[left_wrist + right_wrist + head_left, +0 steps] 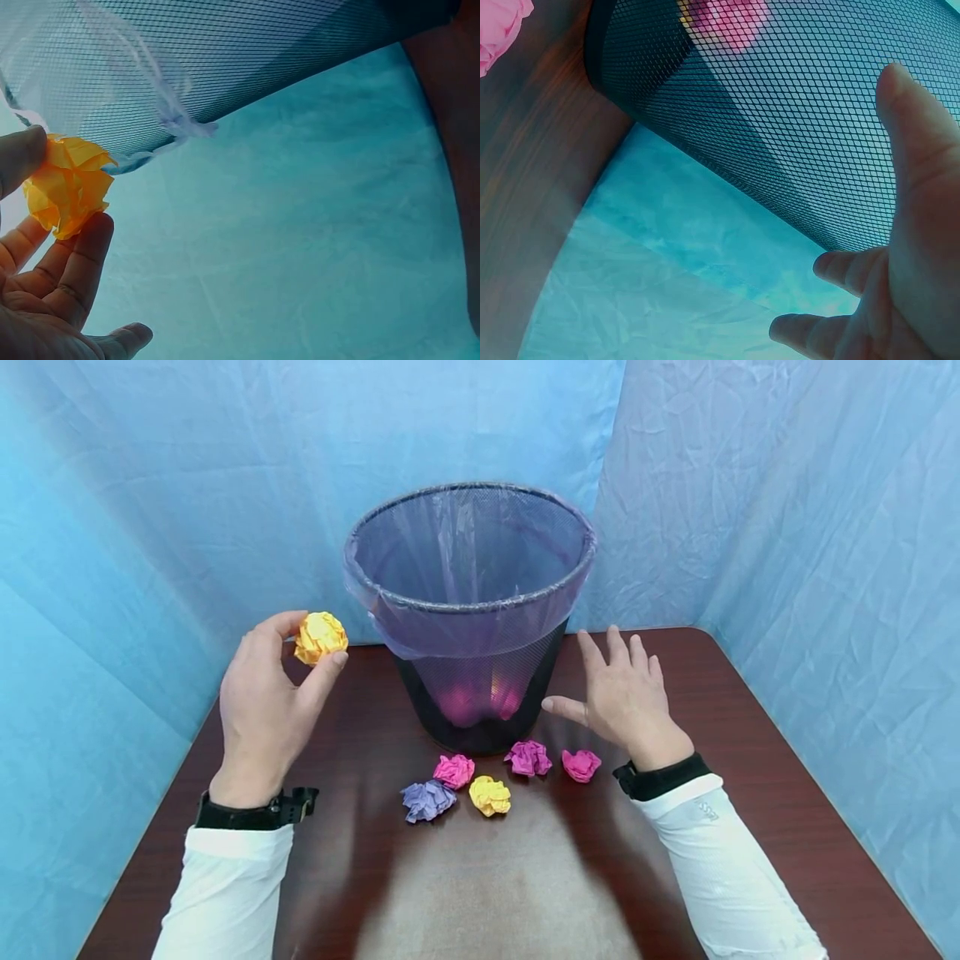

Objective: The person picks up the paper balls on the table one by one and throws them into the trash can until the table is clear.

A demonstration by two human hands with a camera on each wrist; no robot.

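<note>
My left hand (262, 706) pinches a crumpled yellow paper ball (321, 637) between thumb and fingertips, raised to the left of a black mesh wastebasket (555, 664). In the left wrist view the yellow ball (69, 186) shows between the fingers, with the basket's bagged rim behind it. The basket wears a translucent purple liner (480, 631) folded over its rim, and pink and yellow balls show through the mesh near its bottom. My right hand (626, 702) holds nothing, its fingers spread beside the basket's right side.
In front of the basket lie a purple-blue paper ball (428, 800), a pink one (453, 771), a yellow one (490, 796), a magenta one (529, 758) and another pink one (581, 766). Blue cloth (225, 485) hangs around the brown table (757, 793) at back and sides.
</note>
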